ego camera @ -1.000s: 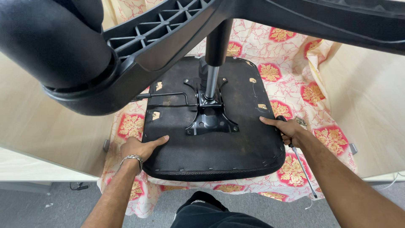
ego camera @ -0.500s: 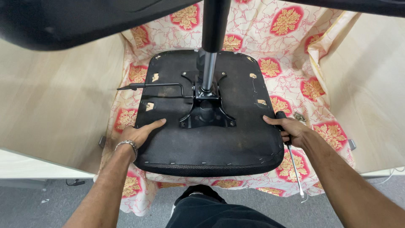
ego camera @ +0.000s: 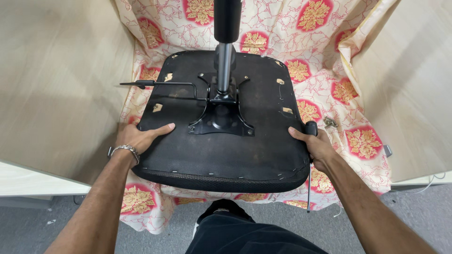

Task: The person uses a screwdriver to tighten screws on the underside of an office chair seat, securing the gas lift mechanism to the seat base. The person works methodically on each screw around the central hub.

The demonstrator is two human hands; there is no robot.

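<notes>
Upturned office chair seat (ego camera: 221, 141) lying on patterned cloth (ego camera: 329, 37), mounting plate (ego camera: 220, 117) and gas cylinder (ego camera: 225, 61) already fitted. Left hand (ego camera: 139, 138) spread flat on near-left edge; right hand (ego camera: 316, 146) gripping right edge, screwdriver (ego camera: 310, 136) pinned beneath. Loose screws (ego camera: 329, 123) just beyond right hand, suggesting fastening unfinished.

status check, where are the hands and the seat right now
Left hand flat on upturned chair seat, left edge. Right hand grips right edge, screwdriver in it. Loose screws on patterned cloth.

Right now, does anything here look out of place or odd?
Yes. The office chair seat lies upside down on a patterned cloth, its metal column pointing up. Loose screws sit on the cloth by the right hand.
</notes>
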